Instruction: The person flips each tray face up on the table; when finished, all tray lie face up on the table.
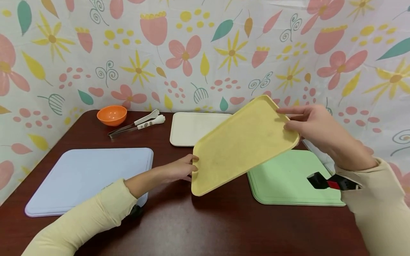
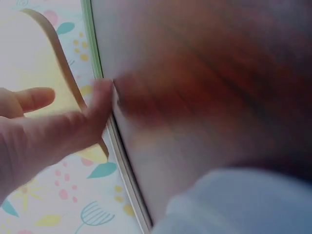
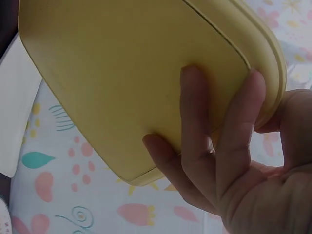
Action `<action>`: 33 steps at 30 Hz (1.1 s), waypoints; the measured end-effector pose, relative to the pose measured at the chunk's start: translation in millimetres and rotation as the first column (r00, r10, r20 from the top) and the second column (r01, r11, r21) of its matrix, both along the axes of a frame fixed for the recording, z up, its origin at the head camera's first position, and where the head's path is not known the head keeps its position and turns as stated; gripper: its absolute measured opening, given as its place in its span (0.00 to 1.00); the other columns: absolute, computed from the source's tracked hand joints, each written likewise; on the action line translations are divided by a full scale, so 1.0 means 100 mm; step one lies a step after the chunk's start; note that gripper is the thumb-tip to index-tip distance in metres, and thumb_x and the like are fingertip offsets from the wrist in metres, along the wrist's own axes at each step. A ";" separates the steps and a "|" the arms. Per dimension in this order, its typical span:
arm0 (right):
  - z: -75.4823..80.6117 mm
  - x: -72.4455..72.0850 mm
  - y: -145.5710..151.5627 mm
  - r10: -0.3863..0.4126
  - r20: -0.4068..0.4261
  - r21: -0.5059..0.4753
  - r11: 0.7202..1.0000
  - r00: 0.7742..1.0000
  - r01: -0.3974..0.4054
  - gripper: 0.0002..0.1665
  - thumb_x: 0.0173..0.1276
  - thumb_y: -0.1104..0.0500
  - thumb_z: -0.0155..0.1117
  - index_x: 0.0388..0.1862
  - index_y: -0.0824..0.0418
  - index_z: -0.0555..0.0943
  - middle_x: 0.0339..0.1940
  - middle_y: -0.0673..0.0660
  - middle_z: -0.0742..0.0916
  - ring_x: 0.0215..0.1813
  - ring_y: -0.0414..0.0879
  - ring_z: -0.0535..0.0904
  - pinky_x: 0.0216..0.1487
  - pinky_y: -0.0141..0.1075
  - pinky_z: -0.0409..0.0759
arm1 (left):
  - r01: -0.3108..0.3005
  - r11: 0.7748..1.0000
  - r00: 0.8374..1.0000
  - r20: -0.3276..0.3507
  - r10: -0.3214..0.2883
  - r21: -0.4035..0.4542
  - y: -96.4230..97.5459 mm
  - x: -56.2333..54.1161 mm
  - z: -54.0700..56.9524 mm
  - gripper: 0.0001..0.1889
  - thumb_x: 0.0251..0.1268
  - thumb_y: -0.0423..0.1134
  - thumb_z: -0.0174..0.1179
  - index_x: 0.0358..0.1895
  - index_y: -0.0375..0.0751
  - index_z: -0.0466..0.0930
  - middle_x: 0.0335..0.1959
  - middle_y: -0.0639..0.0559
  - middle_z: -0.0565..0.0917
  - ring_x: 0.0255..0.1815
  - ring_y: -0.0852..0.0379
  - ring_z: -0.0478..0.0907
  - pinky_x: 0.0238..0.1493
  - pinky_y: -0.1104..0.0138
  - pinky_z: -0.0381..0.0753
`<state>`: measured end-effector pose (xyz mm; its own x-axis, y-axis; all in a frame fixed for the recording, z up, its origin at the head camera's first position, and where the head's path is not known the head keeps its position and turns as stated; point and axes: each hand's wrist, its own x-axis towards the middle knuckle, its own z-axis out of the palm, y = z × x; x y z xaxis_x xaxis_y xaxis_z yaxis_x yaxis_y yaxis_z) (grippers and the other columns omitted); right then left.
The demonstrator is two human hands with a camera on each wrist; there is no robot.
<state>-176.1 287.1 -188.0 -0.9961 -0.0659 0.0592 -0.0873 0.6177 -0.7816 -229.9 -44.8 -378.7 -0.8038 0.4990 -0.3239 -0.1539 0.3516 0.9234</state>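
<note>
Both hands hold up a yellow tray (image 1: 240, 145), tilted with its right end higher than its left. The left hand (image 1: 179, 169) grips its lower left end, fingertips at the rim. The right hand (image 1: 312, 122) holds the raised right end; in the right wrist view several fingers (image 3: 195, 112) lie spread against the tray's broad face (image 3: 97, 87). Behind and partly covered by the yellow tray is a white tray (image 1: 184, 129). A green tray (image 1: 294, 181) lies beneath its right side, and a pale blue tray (image 1: 96, 177) lies flat left of the left hand.
An orange bowl (image 1: 112, 115) stands at the table's back left corner. Beside it lie metal tongs (image 1: 137, 123) with white tips. The dark brown table (image 1: 198, 227) meets a flower-patterned cloth (image 1: 198, 53) behind it.
</note>
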 end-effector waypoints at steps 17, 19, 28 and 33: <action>-0.65 0.00 0.34 0.101 -0.051 -0.140 0.984 0.994 -0.108 0.26 0.70 0.68 0.63 0.65 0.57 0.74 0.40 0.42 0.88 0.22 0.47 0.82 0.16 0.39 0.77 | -0.240 0.949 0.961 -0.088 0.262 0.206 -0.31 0.00 0.18 0.24 0.77 0.26 0.41 0.73 0.35 0.60 0.63 0.34 0.71 0.53 0.49 0.78 0.47 0.61 0.81; -0.73 0.01 0.34 0.124 -0.044 -0.138 0.982 0.991 -0.129 0.28 0.69 0.68 0.64 0.67 0.58 0.72 0.40 0.43 0.88 0.21 0.48 0.81 0.16 0.39 0.76 | -0.251 0.946 0.954 -0.114 0.278 0.205 -0.39 0.00 0.23 0.23 0.78 0.27 0.42 0.73 0.36 0.61 0.62 0.34 0.71 0.53 0.49 0.77 0.48 0.62 0.80; -0.98 -0.01 0.27 0.200 0.084 -0.167 0.969 0.976 -0.184 0.26 0.71 0.63 0.64 0.66 0.67 0.72 0.43 0.50 0.88 0.29 0.45 0.83 0.19 0.39 0.77 | -0.311 0.927 0.924 -0.163 0.347 0.209 -0.65 0.06 0.30 0.24 0.78 0.29 0.45 0.74 0.42 0.64 0.62 0.37 0.71 0.56 0.49 0.76 0.55 0.63 0.77; -1.10 -0.04 0.21 0.213 0.074 -0.181 0.964 0.974 -0.197 0.28 0.70 0.66 0.63 0.67 0.70 0.70 0.47 0.58 0.87 0.28 0.47 0.84 0.21 0.41 0.80 | -0.298 0.929 0.929 -0.155 0.335 0.220 -0.75 0.09 0.30 0.24 0.79 0.29 0.45 0.74 0.40 0.63 0.64 0.35 0.70 0.56 0.50 0.76 0.52 0.67 0.79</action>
